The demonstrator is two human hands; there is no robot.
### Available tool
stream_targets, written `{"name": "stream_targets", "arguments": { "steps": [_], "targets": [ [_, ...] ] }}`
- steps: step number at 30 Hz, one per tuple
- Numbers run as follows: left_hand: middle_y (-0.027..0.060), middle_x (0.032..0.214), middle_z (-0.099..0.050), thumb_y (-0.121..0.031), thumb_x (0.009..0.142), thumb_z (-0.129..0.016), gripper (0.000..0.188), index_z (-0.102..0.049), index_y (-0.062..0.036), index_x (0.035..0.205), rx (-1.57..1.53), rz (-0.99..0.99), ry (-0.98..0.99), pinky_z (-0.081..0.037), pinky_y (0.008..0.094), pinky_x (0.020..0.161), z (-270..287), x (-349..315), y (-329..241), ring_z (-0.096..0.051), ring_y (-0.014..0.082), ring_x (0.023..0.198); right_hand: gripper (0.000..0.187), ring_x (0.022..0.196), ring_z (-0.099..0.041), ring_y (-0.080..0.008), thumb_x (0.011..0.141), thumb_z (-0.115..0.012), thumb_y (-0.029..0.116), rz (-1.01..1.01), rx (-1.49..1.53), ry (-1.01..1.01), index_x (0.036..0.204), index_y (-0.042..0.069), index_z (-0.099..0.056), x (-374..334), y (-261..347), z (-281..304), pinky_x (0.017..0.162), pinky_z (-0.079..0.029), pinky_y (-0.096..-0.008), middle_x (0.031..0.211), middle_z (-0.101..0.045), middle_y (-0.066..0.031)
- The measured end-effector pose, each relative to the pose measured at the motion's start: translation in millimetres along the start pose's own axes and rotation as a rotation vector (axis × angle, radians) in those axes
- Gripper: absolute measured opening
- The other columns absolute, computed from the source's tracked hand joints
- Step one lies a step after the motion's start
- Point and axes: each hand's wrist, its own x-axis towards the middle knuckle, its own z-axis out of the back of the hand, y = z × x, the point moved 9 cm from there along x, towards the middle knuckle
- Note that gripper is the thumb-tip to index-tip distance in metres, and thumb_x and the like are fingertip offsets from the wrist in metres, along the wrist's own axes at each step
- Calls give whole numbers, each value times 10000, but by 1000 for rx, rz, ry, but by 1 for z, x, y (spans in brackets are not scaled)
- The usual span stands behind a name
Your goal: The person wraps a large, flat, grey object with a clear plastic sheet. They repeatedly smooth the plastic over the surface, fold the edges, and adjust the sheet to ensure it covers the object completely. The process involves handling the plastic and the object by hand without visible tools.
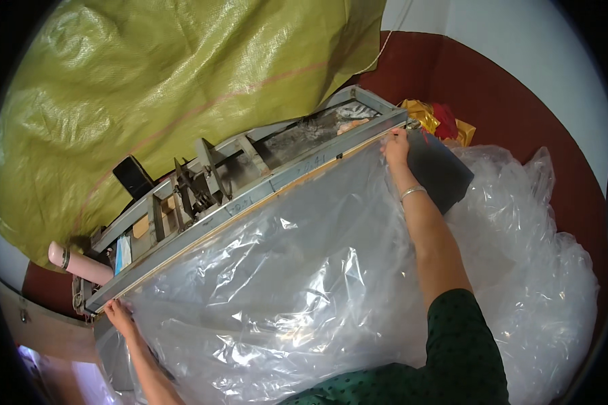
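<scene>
A clear plastic sheet (297, 270) lies in shiny wrinkles before me, its far edge along a long grey metal frame (257, 191) with a thin tan strip on its near side. At the frame's left end, my left hand (119, 318) is closed in a pinch on the sheet's corner. Near the right end, my right hand (396, 148) has its fingers pressed together on the sheet's far edge. A bangle circles the right wrist. My arms are stretched wide apart, and the sheet spans between them.
Behind the frame hangs a large yellow woven sheet (203, 81). A black phone (134, 177) and a pink bottle (84, 264) rest at the frame's left part. Bunched clear plastic (520, 270) lies at right, beside a dark grey panel (439, 169) and gold-and-red wrapping (446, 121).
</scene>
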Motion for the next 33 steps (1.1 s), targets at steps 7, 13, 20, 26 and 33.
{"name": "stream_targets", "arguments": {
  "steps": [7,13,20,26,33],
  "targets": [
    [-65,661,-381,-99,887,-480,15,-470,-108,879,-4,-200,126,-237,169,471,-1,-48,-78,-304,12,532,186,625,-514,-65,828,-577,28,334,128,203,965,33,-451,-26,67,26,550,-436,-195,739,-527,-21],
    [-68,657,-366,-91,876,-487,18,-477,-102,886,-41,-181,141,-237,171,466,-4,-75,-86,-301,13,535,170,684,-538,-119,817,-566,20,419,50,44,959,33,-473,-22,111,86,636,-455,-256,780,-544,-40],
    [-48,728,-430,-57,849,-510,41,-501,-90,872,121,-267,127,-336,181,534,-8,-126,-163,-390,40,621,234,883,-567,-226,822,-549,63,860,-208,-30,1053,30,-524,-106,242,22,803,-433,-322,916,-594,-94],
    [-30,760,-479,-35,875,-497,43,-493,-65,906,-57,-289,203,-361,178,595,13,-149,-198,-433,36,665,212,939,-549,-204,791,-594,86,877,70,928,995,30,-570,-348,335,-164,829,-428,-307,956,-585,-93],
    [0,881,-517,-49,874,-520,112,-469,-52,973,-106,-269,244,-389,189,722,24,-160,-201,-484,55,813,223,765,-586,-303,794,-623,244,750,195,1441,825,23,-615,-537,304,-254,685,-464,-371,798,-622,-133]
  ]
}}
